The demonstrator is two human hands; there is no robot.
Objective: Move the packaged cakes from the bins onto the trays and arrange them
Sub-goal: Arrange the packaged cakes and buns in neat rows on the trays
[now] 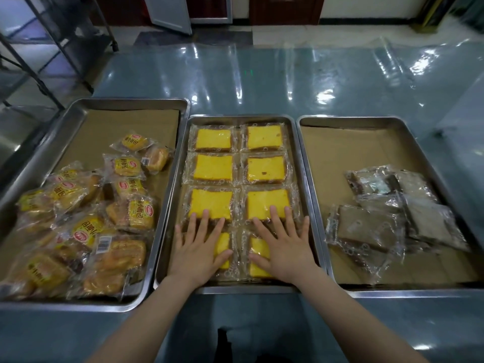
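My left hand [200,247] and right hand [284,246] press flat, fingers spread, on the nearest yellow cakes [213,168] in the middle tray [305,179].

You stand at a long table [262,79] with a glossy blue-grey top under a clear plastic sheet. White streaks of reflected light gleam across its far half, and a small green glint [247,72] sits near its middle. Beyond the table's far edge lies a pale tiled floor [301,35]. Past its far-left corner stands a dark metal rack [60,38] with slanted bars. Straight beyond the far edge, a grey metal door leaf [170,11] hangs open beside dark reddish-brown wooden panels [285,9]. Beyond the far-right corner runs a white wall [366,6] with a dark skirting, then a yellow-and-black frame [429,17].
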